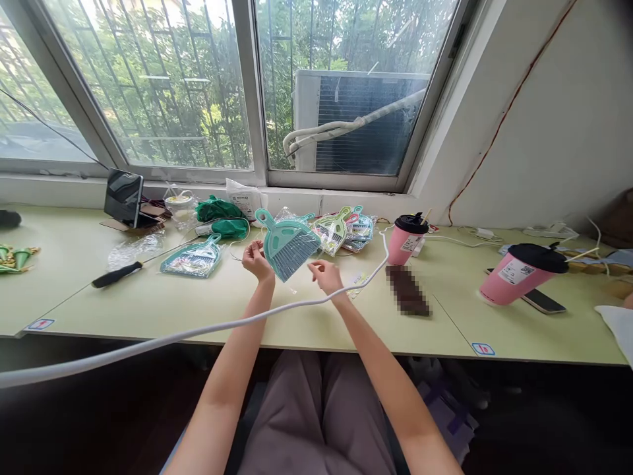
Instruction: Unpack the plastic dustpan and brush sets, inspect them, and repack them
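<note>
My left hand [257,258] is closed on the lower edge of a teal mini dustpan with a brush [287,243] clipped in it, tilted up above the desk. My right hand [324,274] hovers just right of the set, fingers curled in a pinch; a scrap of clear wrap seems to be between them, though I cannot make it out. A packaged teal set [194,258] lies flat to the left. More wrapped sets in green, teal and pink [346,229] are piled behind my right hand.
A white cable [198,333] runs across the pale green desk [148,303]. Two pink cups with black lids [407,239] [519,272] stand at right by a phone [542,301]. A black-handled tool [117,274], crumpled plastic, green bags [217,210] and a tablet [122,196] sit at left.
</note>
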{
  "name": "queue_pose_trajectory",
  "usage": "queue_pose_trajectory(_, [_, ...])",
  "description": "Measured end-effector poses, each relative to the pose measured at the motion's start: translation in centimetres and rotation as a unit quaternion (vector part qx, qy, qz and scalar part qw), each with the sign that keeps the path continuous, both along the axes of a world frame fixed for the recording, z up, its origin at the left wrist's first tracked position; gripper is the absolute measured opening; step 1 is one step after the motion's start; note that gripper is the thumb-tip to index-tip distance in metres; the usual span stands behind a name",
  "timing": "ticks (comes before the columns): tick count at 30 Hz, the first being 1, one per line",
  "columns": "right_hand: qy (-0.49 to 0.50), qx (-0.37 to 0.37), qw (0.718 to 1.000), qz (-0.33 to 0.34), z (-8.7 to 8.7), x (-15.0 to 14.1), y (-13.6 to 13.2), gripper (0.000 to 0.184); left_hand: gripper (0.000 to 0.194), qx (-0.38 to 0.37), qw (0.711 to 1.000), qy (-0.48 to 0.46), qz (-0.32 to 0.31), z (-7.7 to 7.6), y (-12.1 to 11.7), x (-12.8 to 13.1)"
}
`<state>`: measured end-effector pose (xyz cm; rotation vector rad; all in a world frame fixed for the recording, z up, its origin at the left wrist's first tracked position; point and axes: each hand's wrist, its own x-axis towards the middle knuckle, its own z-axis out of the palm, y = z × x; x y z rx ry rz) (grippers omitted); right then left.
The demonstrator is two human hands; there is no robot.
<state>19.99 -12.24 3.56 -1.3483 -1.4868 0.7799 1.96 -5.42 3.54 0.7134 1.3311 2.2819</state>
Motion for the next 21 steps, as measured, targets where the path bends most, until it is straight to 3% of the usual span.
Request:
queue_pose_trajectory(2, [0.105,-0.071,0.991,0.034,-0.5,-2.1,0.6,0.029,0.027,0.011,1.000,-0.001,-0.005,-0.1,-0.1,0.2])
queue_pose_trajectory(4, [0.170,-0.117,0.978,0.023,-1.0,-2.9,1.2,0.031,0.026,0.026,1.000,-0.008,-0.014,-0.1,-0.2,0.4])
queue_pose_trajectory(8, [0.198,-0.159,0.967,0.006,-1.5,-2.2,1.6,0.034,0.027,0.020,0.999,-0.012,-0.032,0.0,-0.2,0.7])
queue_pose_trajectory(12, [0.247,-0.164,0.954,0.052,-1.7,-1.8,1.4,0.033,0.028,0.024,0.999,-0.010,-0.038,0.0,-0.2,0.7])
queue_pose_trajectory(17, [0.346,-0.147,0.926,0.039,-1.8,-2.1,1.7,0.030,0.031,0.023,0.997,0.005,-0.073,-0.1,-0.3,1.2])
queue_pose_trajectory(21, [0.366,-0.149,0.919,0.007,-1.7,-1.4,1.9,0.028,0.033,0.011,0.995,0.029,-0.097,-0.1,0.0,1.0])
